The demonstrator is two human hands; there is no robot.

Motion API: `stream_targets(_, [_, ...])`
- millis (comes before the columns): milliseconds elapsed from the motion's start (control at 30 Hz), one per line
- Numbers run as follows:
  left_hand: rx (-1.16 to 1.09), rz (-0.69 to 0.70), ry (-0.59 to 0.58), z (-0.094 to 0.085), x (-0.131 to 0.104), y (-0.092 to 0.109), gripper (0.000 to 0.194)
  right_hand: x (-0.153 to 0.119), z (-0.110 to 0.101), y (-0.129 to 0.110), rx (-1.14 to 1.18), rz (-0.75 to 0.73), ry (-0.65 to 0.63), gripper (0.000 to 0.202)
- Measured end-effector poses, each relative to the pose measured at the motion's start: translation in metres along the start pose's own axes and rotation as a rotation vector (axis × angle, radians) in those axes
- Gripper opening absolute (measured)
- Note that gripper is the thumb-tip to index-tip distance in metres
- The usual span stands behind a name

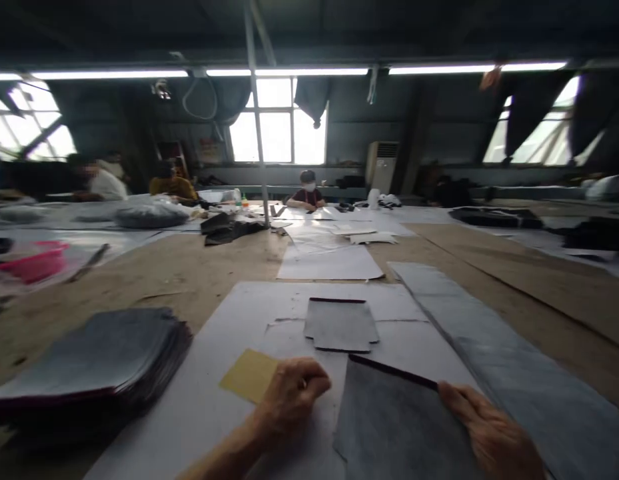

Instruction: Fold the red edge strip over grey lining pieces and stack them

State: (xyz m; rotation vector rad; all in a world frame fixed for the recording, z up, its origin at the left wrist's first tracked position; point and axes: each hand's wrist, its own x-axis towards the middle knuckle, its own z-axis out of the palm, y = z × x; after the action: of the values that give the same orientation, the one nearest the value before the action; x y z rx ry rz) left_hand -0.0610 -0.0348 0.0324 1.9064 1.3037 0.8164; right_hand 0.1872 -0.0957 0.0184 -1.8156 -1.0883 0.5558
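Observation:
My right hand [494, 427] pinches the upper right corner of a large grey piece [399, 427] with a dark top edge, at the lower right of the white sheet [229, 327]. My left hand [294, 393] is closed over the sheet, beside a yellow card [249, 375]; whether its fingers hold something small is hidden. Above and between the hands lies a smaller grey piece [340, 325] with notched lower corners and dark top and bottom edges.
A thick stack of grey pieces [89, 353] stands at the left. A long grey strip [504, 347] lies at the right. Farther back are a metal pole [262, 147], a pink basket [36, 263] and a masked person [308, 193] seated across the table.

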Motion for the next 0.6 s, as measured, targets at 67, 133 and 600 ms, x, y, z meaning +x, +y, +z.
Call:
stream_targets(67, [-0.033, -0.052, 0.034, -0.001, -0.002, -0.001, 0.024, 0.002, -0.001, 0.0, 0.037, 0.064, 0.002, 0.039])
stream_targets(133, [-0.067, -0.09, 0.027, 0.001, -0.005, 0.001, 0.033, 0.003, 0.003, -0.002, 0.094, 0.064, -0.053, 0.043])
stream_targets(600, [-0.293, -0.324, -0.048, 0.012, 0.003, -0.002, 0.049, 0.037, 0.026, -0.058, 0.758, 0.218, -0.386, 0.045])
